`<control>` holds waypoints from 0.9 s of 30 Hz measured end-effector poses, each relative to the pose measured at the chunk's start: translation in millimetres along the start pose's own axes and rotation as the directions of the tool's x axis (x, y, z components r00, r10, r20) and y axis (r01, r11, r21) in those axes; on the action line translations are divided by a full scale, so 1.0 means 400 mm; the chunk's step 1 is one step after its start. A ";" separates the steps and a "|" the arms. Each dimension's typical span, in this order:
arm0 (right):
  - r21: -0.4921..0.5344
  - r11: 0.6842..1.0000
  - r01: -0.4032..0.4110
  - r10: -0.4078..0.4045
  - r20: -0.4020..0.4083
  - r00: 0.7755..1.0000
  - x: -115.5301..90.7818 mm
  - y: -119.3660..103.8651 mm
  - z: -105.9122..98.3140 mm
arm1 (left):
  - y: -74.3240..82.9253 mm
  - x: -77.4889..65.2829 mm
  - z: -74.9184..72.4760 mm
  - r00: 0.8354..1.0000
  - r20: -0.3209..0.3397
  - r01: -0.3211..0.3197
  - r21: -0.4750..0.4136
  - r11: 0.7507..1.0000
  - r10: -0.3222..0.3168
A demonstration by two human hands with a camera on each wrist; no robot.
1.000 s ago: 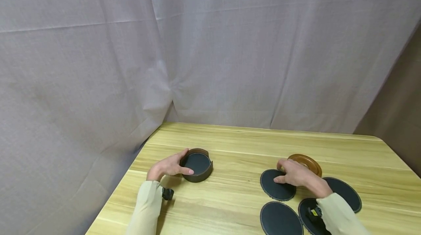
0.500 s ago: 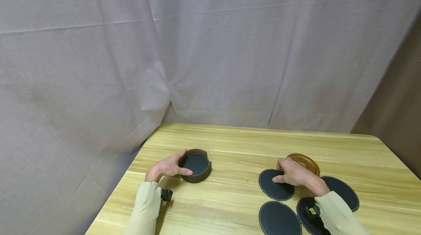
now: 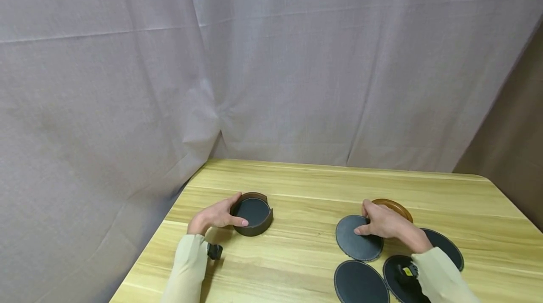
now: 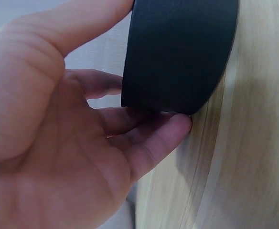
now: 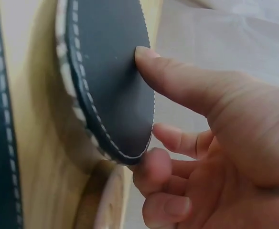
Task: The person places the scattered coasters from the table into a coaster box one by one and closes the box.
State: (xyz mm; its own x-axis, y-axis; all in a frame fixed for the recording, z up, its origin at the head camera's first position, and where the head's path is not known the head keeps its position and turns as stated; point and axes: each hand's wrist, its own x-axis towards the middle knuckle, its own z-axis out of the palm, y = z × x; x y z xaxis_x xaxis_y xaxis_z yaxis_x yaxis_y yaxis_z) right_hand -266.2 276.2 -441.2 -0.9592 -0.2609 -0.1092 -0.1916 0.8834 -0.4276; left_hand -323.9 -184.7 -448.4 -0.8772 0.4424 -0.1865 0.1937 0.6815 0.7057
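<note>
My left hand (image 3: 218, 213) grips the left side of a round dark coaster holder (image 3: 254, 230), with the thumb over its near rim. Inside the holder lies a black coaster (image 3: 251, 209). In the left wrist view, fingers curl under the edge of the holder's dark wall (image 4: 177, 52). My right hand (image 3: 383, 222) pinches the edge of a round black coaster (image 3: 356, 241). The right wrist view has the thumb on the top face of this white-stitched coaster (image 5: 113, 71) and fingers at its edge; it is tilted off the wooden table, with a shadow beneath.
Three more black coasters lie on the table near my right forearm: one in front (image 3: 361, 282), one partly under the wrist camera (image 3: 394, 282), one to the right (image 3: 445, 246). A brown wooden disc (image 3: 396, 207) sits behind my right hand. A grey curtain (image 3: 275, 81) hangs behind.
The coaster under my right hand lay flat and now tilts up, its top catching more light. My right hand has risen slightly and shifted right. The left hand stays on the holder.
</note>
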 end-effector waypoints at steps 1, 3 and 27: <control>0.006 1.000 0.002 -0.002 -0.003 1.000 -0.002 -0.002 -0.004 | 0.000 0.000 0.000 1.000 -0.001 0.000 0.001 1.000 0.000; 0.004 1.000 0.021 -0.021 -0.016 1.000 -0.005 -0.003 -0.008 | 0.000 -0.001 -0.001 1.000 -0.002 -0.002 0.001 1.000 0.002; 0.139 0.962 0.236 -0.216 -0.147 0.965 -0.004 -0.040 -0.041 | 0.001 0.000 0.003 1.000 -0.002 0.007 -0.020 1.000 -0.007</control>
State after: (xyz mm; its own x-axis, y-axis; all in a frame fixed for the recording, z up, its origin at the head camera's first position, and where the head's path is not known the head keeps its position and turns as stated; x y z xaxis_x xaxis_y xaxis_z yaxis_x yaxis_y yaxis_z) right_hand -265.0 268.9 -419.3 -0.9150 -0.3857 0.1187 -0.3821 0.7336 -0.5620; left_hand -323.3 -183.9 -449.0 -0.8793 0.4365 -0.1905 0.1783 0.6727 0.7181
